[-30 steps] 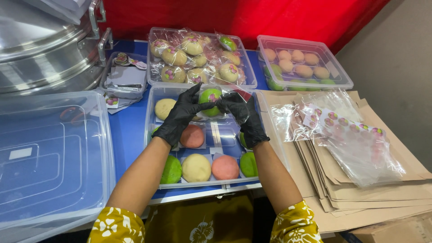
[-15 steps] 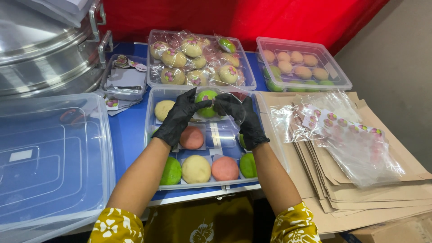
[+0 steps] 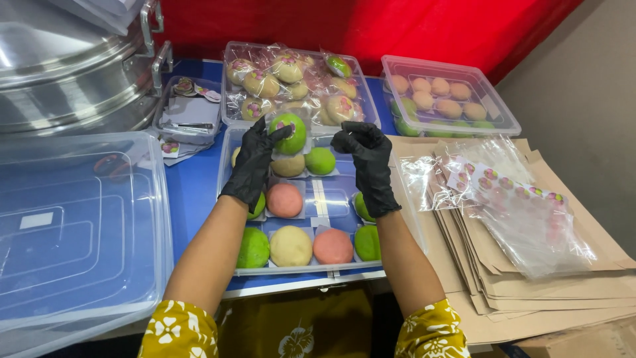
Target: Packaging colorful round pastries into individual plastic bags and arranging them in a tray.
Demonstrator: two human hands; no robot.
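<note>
From the head camera, our gloved left hand (image 3: 255,159) grips a bagged green bun (image 3: 289,132) above the open tray (image 3: 228,192); our right hand (image 3: 366,159) pinches nothing visible. We judge a light, steady grip serves best.

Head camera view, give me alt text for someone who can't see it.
Two black-gloved hands hover over a clear tray of green, pink and cream buns: the left hand holds a wrapped green bun with a sticker on it, the right hand pinches nothing that shows. Behind is a tray of wrapped buns; clear bags and brown paper lie at right.
</note>
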